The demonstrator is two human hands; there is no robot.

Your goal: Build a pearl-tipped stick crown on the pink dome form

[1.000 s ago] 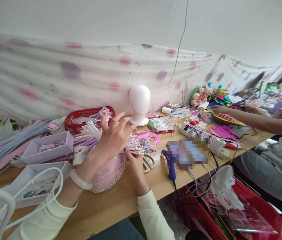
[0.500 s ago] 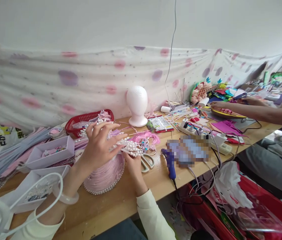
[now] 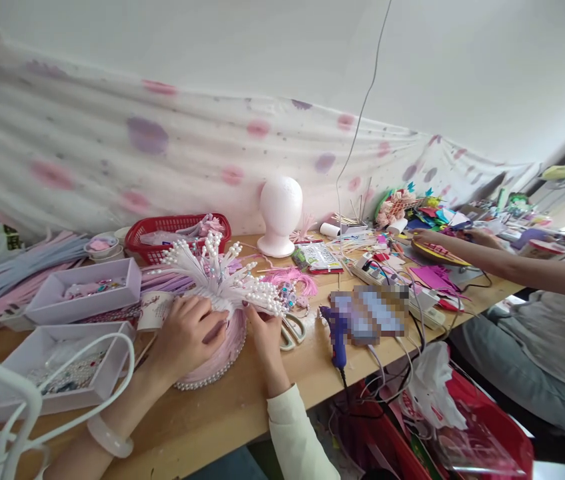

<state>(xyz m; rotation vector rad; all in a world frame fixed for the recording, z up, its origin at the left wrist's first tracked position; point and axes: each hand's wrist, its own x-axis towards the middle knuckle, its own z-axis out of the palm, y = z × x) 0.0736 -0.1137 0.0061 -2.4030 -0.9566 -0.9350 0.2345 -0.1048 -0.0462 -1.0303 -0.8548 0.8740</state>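
Observation:
A pink, cord-covered hat with a pearl-trimmed rim stands on the table in front of me. White pearl sprays fan out from its top, spreading left and right. My left hand presses against the hat's left side with its fingers curled in at the base of the sprays; the fingertips are partly hidden. At the right side, my right hand pinches the lower part of the sprays, thumb toward me. Beside that hand lie scissors with pale handles and a small cluster of blue-jewelled ornaments.
A white foam head stands behind, near a red basket. White trays of beads sit left. Rightward are a purple glue gun, power strips and cords. A co-worker's arm reaches over the table at far right.
My left hand has come down from the pearl sprays, where its fingers were spread, to the hat's side with fingers curled. The sprays now show fully. My right hand stays beside them.

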